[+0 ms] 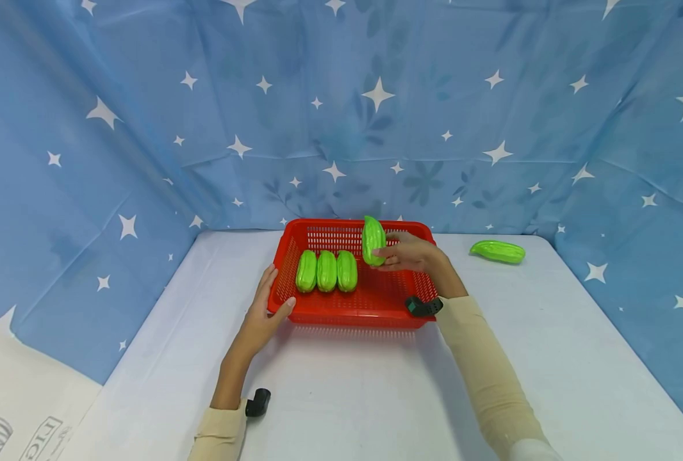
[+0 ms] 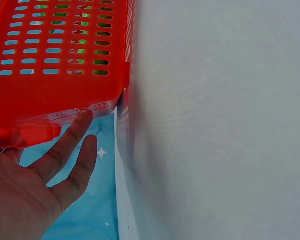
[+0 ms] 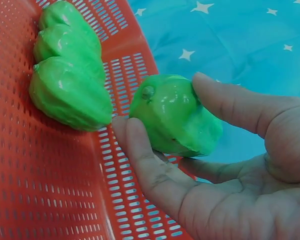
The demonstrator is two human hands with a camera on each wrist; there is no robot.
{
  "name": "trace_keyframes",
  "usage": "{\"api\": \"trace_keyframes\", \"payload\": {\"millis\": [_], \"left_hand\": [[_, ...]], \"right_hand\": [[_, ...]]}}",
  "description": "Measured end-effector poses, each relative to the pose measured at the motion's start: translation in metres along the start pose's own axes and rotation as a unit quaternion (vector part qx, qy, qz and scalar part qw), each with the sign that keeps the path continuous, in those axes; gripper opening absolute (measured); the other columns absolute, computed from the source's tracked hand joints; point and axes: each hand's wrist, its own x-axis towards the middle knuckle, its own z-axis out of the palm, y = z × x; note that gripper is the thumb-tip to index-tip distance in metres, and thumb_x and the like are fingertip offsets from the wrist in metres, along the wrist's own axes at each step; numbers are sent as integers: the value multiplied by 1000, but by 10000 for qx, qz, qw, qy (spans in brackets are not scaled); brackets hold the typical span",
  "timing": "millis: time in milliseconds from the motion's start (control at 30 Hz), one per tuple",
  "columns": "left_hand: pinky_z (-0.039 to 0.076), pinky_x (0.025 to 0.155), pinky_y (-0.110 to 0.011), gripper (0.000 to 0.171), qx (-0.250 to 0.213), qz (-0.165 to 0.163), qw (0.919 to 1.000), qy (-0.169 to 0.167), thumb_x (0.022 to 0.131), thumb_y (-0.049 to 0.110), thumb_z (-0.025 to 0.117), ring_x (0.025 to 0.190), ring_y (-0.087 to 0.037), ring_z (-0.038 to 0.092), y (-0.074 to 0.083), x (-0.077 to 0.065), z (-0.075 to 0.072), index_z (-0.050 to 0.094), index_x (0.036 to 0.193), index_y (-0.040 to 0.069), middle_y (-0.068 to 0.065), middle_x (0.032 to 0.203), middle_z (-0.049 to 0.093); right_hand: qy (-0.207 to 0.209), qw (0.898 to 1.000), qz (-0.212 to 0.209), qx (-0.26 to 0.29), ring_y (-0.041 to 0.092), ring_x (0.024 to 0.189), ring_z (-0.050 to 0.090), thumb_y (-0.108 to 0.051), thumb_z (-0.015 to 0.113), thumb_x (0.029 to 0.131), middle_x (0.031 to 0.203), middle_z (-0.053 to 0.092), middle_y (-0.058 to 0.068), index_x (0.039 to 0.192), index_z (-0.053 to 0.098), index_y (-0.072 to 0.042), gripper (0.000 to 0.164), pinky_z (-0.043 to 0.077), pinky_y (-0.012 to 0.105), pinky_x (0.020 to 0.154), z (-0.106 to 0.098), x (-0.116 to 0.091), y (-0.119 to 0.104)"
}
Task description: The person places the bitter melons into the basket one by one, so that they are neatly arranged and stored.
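My right hand (image 1: 409,251) grips a glossy green, ridged gourd (image 1: 373,241) between thumb and fingers, over the back right part of a red perforated basket (image 1: 370,314). The gourd stands on end, its stubby tip (image 3: 148,92) showing in the right wrist view. Three similar gourds (image 1: 327,271) lie side by side in the left half of the basket. At the basket's left front corner my left hand (image 1: 259,322) rests with fingers spread, fingertips along the left side and thumb by the front rim. In the left wrist view its fingers (image 2: 65,150) reach up to the basket wall.
Another green gourd (image 1: 498,251) lies on the white tabletop (image 1: 549,333), right of the basket near the back edge. Blue star-patterned cloth (image 1: 341,128) hangs behind the table and along both sides. A pale printed sheet (image 1: 18,397) shows at the lower left.
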Motion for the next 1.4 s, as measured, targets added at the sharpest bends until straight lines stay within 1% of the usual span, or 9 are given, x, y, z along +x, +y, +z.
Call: {"api": "trace_keyframes", "payload": {"millis": [167,400,633,833,967,1033,1100,1267,1400], "left_hand": [[36,111,-52,80,-22,-14,10000,-13,95,39,61,152,-23,10,2,-1,1,16,158,19,4,166,6],[36,112,-52,79,-5,-11,10000,1,95,40,61,152,-21,10,1,0,0,16,158,20,8,165,6],[34,113,-51,78,36,-35,10000,27,95,38,61,152,-20,10,1,1,-1,17,157,20,11,165,6],[30,115,-55,78,-5,46,10000,25,96,36,61,153,-24,9,-1,0,-1,16,157,18,6,165,6],[29,116,-55,79,19,-49,10000,20,95,38,61,153,-21,8,-3,-1,-1,16,158,21,8,165,5],[30,116,-54,79,16,-79,10000,25,95,38,61,153,-20,8,-3,-1,0,15,158,21,10,165,5],[29,117,-54,79,6,-85,10000,10,95,38,61,153,-19,8,-3,-1,0,15,158,21,10,165,5],[29,116,-56,80,-2,-35,10000,6,95,39,61,153,-21,8,-2,-1,0,16,158,19,6,165,5],[31,114,-56,80,44,-7,10000,15,95,40,61,153,-22,10,-2,0,1,16,158,20,3,166,6]], "right_hand": [[-15,9993,285,223,22,94,69,-9,60,96,131,47,17,155,7,-4,79,40,52,109,2,7,2],[-87,9978,611,-233,24,102,60,-9,61,95,128,46,14,149,22,-3,67,47,49,103,0,11,5],[-188,9920,1001,-746,26,106,59,-10,63,93,124,48,14,144,29,-1,63,49,47,101,1,15,5],[-353,9832,1361,-1162,27,101,62,-10,65,92,114,52,12,131,38,0,49,52,46,97,7,23,3],[-468,9740,1670,-1458,30,97,66,-10,66,92,103,55,11,122,42,-1,39,56,43,91,12,29,2],[-525,9687,1787,-1639,32,96,68,-11,65,92,103,56,12,120,43,0,37,57,42,89,13,31,2],[-587,9648,1858,-1764,34,97,68,-12,64,93,108,55,14,123,42,2,39,57,43,88,15,33,2],[-307,9590,2016,-1968,36,105,65,-17,68,91,122,55,18,128,42,1,49,57,47,87,18,37,4],[60,9558,2077,-2079,32,105,64,-21,73,87,113,58,13,116,49,-3,41,59,44,85,20,39,6]]}}
